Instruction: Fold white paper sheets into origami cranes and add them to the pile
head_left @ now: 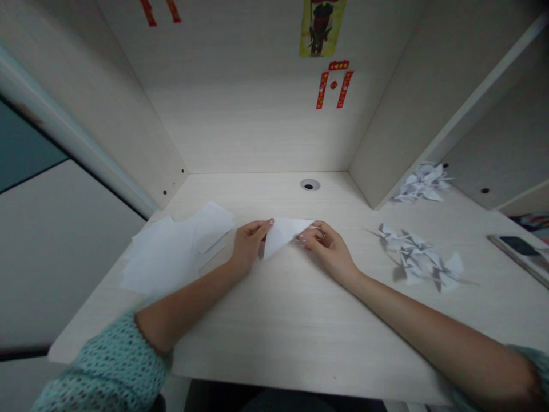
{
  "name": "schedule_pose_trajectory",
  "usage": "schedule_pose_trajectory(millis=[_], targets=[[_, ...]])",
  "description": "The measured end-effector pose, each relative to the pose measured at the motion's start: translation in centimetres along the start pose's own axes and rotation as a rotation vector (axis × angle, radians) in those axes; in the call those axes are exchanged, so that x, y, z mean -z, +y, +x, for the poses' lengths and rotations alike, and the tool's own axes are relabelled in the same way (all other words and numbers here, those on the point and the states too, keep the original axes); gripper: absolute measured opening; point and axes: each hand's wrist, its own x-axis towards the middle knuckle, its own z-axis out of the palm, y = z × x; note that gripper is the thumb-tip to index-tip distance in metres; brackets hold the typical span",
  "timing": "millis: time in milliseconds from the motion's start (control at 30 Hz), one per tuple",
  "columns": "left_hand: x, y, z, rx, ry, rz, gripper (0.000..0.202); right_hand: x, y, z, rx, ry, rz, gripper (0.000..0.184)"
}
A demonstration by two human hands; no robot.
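White paper makes up the work: a folded sheet (283,233), triangular and lying flat, is on the near side of the cable grommet (310,184) and a little to its left. Well to the right of the grommet and nearer the person lies a loose cluster of pointed folded pieces (409,252); farther right, about level with the grommet, is a heaped pile of similar pieces (422,184). So a fair number look finished — how many, the overlap hides. To the left of the grommet and nearer, flat loose sheets (158,257) overlap, apparently unfolded. The piece in hand seems early on, judging by its plain triangle beside the spiky shapes of the others.

Both hands are on the near side of the grommet. The left hand (251,243), to its left, has thumb and fingers pressed together on the triangle's left end, wrist low and the forearm slanting in over the desk (266,326). The right hand (328,246), slightly to its right, has its fingers curled in, thumb and forefinger appearing to pinch the triangle's right tip — the exact contact is small and partly hidden. That forearm reaches in diagonally too.
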Motion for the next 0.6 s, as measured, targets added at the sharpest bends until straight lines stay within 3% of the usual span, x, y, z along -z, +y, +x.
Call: schedule_pose_trajectory(millis=[67,200,433,600], targets=[[0.0,0.3,-0.1,-0.037,0.053,-0.005,0.036,-0.4,-0.4,0.2,-0.046,-0.074,-0.068,0.033],[-0.3,0.7,-0.5,-0.076,0.109,0.035,0.035,-1.7,-1.0,0.6,-0.106,-0.100,-0.159,0.032],[-0.4,1.0,-1.2,-0.109,0.121,0.042,0.028,-4.4,-0.1,1.7,-0.192,-0.034,0.109,0.038],[-0.1,1.4,-0.8,-0.095,0.136,0.039,0.030,-4.2,0.3,1.6,-0.211,-0.036,0.158,0.036]])
